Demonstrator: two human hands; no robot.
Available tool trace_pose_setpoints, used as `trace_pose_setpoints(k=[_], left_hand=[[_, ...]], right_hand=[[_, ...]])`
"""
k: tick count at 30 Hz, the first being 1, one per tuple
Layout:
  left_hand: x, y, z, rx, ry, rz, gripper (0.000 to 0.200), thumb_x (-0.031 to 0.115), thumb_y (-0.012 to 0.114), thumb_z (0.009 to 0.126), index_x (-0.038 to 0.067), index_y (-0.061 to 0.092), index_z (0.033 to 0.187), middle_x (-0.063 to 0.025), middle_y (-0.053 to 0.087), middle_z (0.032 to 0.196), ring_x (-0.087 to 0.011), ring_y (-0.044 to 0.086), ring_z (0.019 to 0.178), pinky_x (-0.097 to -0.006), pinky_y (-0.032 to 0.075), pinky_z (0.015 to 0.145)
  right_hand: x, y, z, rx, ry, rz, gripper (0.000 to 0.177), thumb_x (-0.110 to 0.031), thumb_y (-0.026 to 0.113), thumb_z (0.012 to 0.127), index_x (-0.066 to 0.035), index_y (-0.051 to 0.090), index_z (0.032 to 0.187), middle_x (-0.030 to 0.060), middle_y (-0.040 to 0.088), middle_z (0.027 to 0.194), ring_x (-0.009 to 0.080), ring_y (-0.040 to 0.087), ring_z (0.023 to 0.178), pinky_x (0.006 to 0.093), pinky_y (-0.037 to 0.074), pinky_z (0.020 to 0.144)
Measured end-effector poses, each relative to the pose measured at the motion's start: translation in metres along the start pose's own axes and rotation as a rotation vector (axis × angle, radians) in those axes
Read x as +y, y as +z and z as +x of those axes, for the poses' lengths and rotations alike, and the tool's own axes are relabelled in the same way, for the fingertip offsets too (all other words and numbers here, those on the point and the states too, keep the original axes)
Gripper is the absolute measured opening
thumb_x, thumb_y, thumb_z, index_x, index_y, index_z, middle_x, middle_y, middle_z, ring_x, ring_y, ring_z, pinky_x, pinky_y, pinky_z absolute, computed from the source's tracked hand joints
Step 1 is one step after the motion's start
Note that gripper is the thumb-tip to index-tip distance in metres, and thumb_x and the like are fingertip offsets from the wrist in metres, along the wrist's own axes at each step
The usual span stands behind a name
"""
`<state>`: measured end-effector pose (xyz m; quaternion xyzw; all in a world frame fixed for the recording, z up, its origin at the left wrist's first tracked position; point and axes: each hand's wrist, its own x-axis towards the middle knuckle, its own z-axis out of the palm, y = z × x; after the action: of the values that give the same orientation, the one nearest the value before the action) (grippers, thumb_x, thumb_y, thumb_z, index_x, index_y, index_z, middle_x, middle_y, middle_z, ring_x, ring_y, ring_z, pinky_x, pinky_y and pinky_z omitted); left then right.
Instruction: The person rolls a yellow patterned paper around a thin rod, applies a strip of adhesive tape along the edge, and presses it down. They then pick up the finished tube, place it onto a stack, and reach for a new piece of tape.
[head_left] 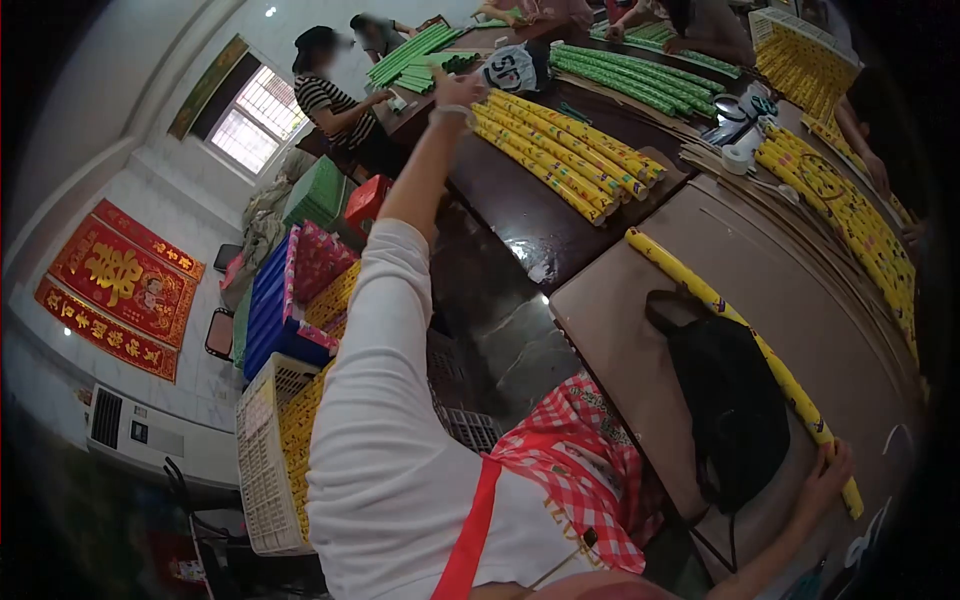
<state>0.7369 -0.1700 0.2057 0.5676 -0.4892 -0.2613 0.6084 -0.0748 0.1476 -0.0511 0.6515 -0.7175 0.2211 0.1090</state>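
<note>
Yellow patterned tube [765, 350] lies slantwise across the brown tabletop [630, 320] in front of us, its far end by the table's edge nearest the dark table [520, 215]. Our right hand [828, 475] is at its near end, fingers curled closed over it, with a short piece of the tube sticking out past them. Just beside the tube, on our side of it, we have a black bag [725, 400] lying with its strap loose.

Our left hand [455, 90] reaches far out over the dark table, near the ends of a row of yellow tubes [565, 150]. At least one finger is extended, but we cannot tell how far open the others are or whether they hold anything. Close to that hand sits a cap [515, 68] marked with white characters, and beyond the row lie green tubes [630, 80].

Farther right we see a white tape roll [737, 158] near flat cardboard strips [765, 195], and a pile of yellow tubes with them. To our left stands a white crate [262, 460] holding more yellow tubes, next to a blue crate [268, 310]. A person in a striped shirt [335, 110] stands across the dark table's corner.
</note>
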Motion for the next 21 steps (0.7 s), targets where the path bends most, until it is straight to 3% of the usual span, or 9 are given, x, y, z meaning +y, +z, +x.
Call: trace_pose_setpoints(k=[1,2,4,7,11,13,14,18,21], left_hand=[[0.067,-0.002,-0.048,-0.026,-0.255,-0.425,0.062,0.036,0.060,0.083,-0.009,0.038,0.120,-0.0181,0.055,0.109,-0.0296,0.062,0.072,-0.0306,0.049,0.060],[0.073,-0.005,-0.031,0.446,-0.091,0.036,0.051,0.037,0.054,0.087,-0.006,0.043,0.112,-0.0162,0.056,0.103,-0.0282,0.063,0.071,-0.0313,0.049,0.058],[0.081,-0.054,-0.008,0.482,-0.098,-0.237,0.037,0.029,0.054,0.088,-0.002,0.045,0.106,-0.0146,0.056,0.097,-0.0265,0.062,0.068,-0.0321,0.050,0.056],[0.084,-0.065,-0.012,0.568,-0.251,-0.110,0.030,0.022,0.054,0.088,0.001,0.045,0.107,-0.0136,0.057,0.093,-0.0253,0.061,0.067,-0.0320,0.051,0.056],[0.058,0.018,-0.070,0.467,-0.267,-0.145,0.033,0.018,0.057,0.086,-0.002,0.047,0.111,-0.0113,0.060,0.088,-0.0223,0.062,0.075,-0.0295,0.052,0.059],[0.037,0.065,-0.094,0.107,-0.379,0.137,0.021,0.008,0.058,0.081,-0.003,0.054,0.097,-0.0161,0.060,0.096,-0.0225,0.063,0.071,-0.0302,0.049,0.056],[-0.003,0.065,-0.078,-0.190,-0.335,-0.010,0.020,0.009,0.058,0.081,-0.003,0.058,0.097,-0.0144,0.063,0.085,-0.0217,0.064,0.072,-0.0283,0.050,0.058],[-0.015,0.190,-0.191,-0.704,0.155,0.487,0.035,0.024,0.059,0.085,-0.001,0.056,0.111,-0.0077,0.064,0.092,-0.0129,0.062,0.083,-0.0261,0.050,0.071],[-0.021,0.252,-0.269,-0.960,0.721,0.608,0.026,0.017,0.060,0.081,0.007,0.060,0.104,-0.0107,0.061,0.099,-0.0251,0.059,0.089,-0.0327,0.048,0.076]], right_hand=[[-0.002,0.000,-0.001,0.004,0.010,0.004,0.029,-0.024,0.046,0.092,-0.004,0.049,0.114,0.0147,0.047,0.120,0.0322,0.042,0.113,0.0415,0.034,0.094],[-0.005,-0.001,0.000,-0.021,0.034,0.012,0.029,-0.024,0.046,0.092,-0.004,0.049,0.114,0.0146,0.047,0.120,0.0319,0.042,0.113,0.0414,0.034,0.094],[-0.012,-0.007,0.003,-0.051,0.058,0.022,0.030,-0.024,0.046,0.092,-0.004,0.049,0.113,0.0145,0.046,0.121,0.0315,0.042,0.113,0.0413,0.034,0.094],[-0.016,-0.011,0.003,-0.115,0.115,0.048,0.030,-0.024,0.046,0.092,-0.004,0.050,0.113,0.0142,0.046,0.122,0.0314,0.042,0.114,0.0409,0.034,0.095],[-0.003,0.002,0.000,-0.051,0.077,0.067,0.031,-0.026,0.045,0.093,-0.004,0.050,0.114,0.0139,0.045,0.122,0.0311,0.041,0.115,0.0406,0.033,0.097],[-0.005,0.001,0.000,-0.033,0.046,0.003,0.031,-0.027,0.045,0.093,-0.004,0.049,0.114,0.0140,0.045,0.122,0.0311,0.041,0.115,0.0406,0.033,0.097],[-0.008,-0.002,0.000,-0.048,0.079,0.055,0.031,-0.027,0.045,0.093,-0.005,0.050,0.114,0.0142,0.045,0.122,0.0312,0.041,0.116,0.0409,0.032,0.098],[-0.014,-0.006,0.000,-0.037,0.105,0.074,0.031,-0.027,0.045,0.093,-0.006,0.049,0.115,0.0144,0.045,0.122,0.0318,0.040,0.116,0.0413,0.031,0.099],[-0.016,-0.011,0.002,-0.084,0.118,0.077,0.030,-0.026,0.045,0.092,-0.007,0.049,0.115,0.0142,0.045,0.122,0.0317,0.040,0.117,0.0413,0.031,0.099]])
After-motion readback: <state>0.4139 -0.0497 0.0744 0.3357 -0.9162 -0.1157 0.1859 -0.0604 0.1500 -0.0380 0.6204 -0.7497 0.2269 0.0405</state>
